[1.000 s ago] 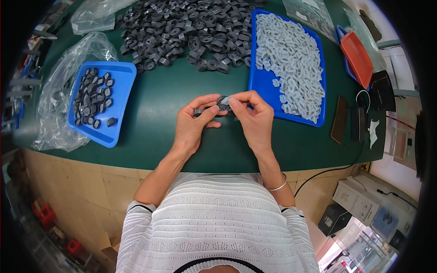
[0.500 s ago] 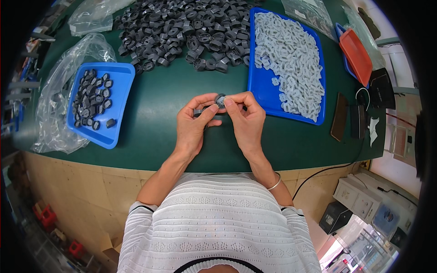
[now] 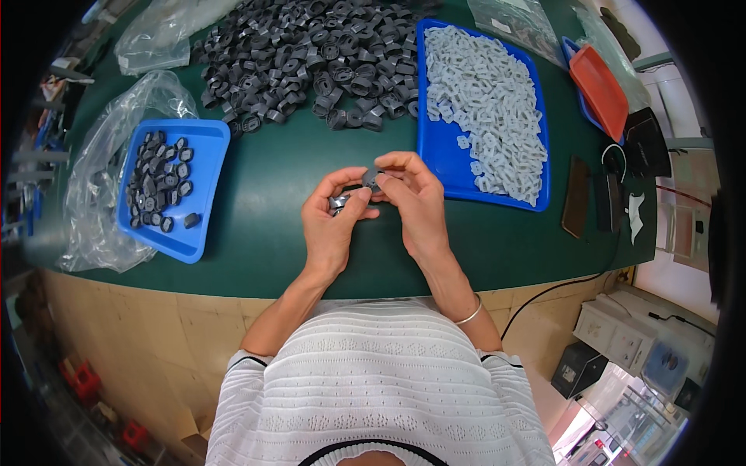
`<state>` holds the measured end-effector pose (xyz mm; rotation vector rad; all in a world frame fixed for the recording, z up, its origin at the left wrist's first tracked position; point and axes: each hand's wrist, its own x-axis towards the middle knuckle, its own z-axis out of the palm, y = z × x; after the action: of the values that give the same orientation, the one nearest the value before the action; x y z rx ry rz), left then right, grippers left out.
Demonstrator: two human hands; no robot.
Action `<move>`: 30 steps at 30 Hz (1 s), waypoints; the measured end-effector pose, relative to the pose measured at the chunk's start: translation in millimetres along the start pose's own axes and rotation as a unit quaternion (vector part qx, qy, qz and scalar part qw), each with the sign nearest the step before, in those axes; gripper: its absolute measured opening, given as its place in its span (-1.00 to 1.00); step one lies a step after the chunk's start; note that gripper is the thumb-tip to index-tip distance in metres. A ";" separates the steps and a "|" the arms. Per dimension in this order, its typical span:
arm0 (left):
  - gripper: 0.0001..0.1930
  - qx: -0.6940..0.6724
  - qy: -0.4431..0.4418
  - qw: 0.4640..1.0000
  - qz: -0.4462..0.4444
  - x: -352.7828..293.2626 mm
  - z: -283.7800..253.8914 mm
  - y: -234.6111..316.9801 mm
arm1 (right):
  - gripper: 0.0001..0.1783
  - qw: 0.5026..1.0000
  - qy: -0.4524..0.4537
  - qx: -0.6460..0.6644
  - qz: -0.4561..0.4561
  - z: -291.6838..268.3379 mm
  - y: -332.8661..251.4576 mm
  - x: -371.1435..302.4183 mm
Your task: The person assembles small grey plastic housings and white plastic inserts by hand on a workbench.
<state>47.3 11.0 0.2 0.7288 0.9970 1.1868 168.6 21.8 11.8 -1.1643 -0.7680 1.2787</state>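
Both hands meet over the green table. My left hand (image 3: 332, 225) is closed, its thumb and fingertips pinching a small dark grey plastic ring-shaped part (image 3: 371, 180). More grey parts (image 3: 339, 203) are tucked in the palm and fingers of that hand. My right hand (image 3: 416, 203) is closed on the same ring-shaped part from the other side, its thumb pressed on the face. Fingers cover most of the part, so its inside cannot be made out. To the right stands a blue tray (image 3: 447, 175) with a heap of small translucent white plastic pieces (image 3: 489, 109).
A big heap of dark grey parts (image 3: 311, 58) lies at the back. At left, a smaller blue tray (image 3: 203, 179) holds several dark parts, beside a clear plastic bag (image 3: 85, 194). A red tray (image 3: 600, 92), a brown flat object (image 3: 576, 198) and a black box-shaped object (image 3: 611, 202) lie far right.
My right fingers have lifted and shifted over the ring-shaped part, with the thumb now across it. The whole view has shifted slightly. The left hand keeps its hold.
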 end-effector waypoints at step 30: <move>-0.73 0.108 -0.014 0.991 0.077 -3.2 -8.2 1.2 | -0.81 0.977 -0.101 0.148 0.113 -10.4 11.5 2.3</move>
<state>39.2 7.9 -1.3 1.0069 1.0713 1.2094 175.1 20.6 -2.4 -0.9075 -0.5766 1.6583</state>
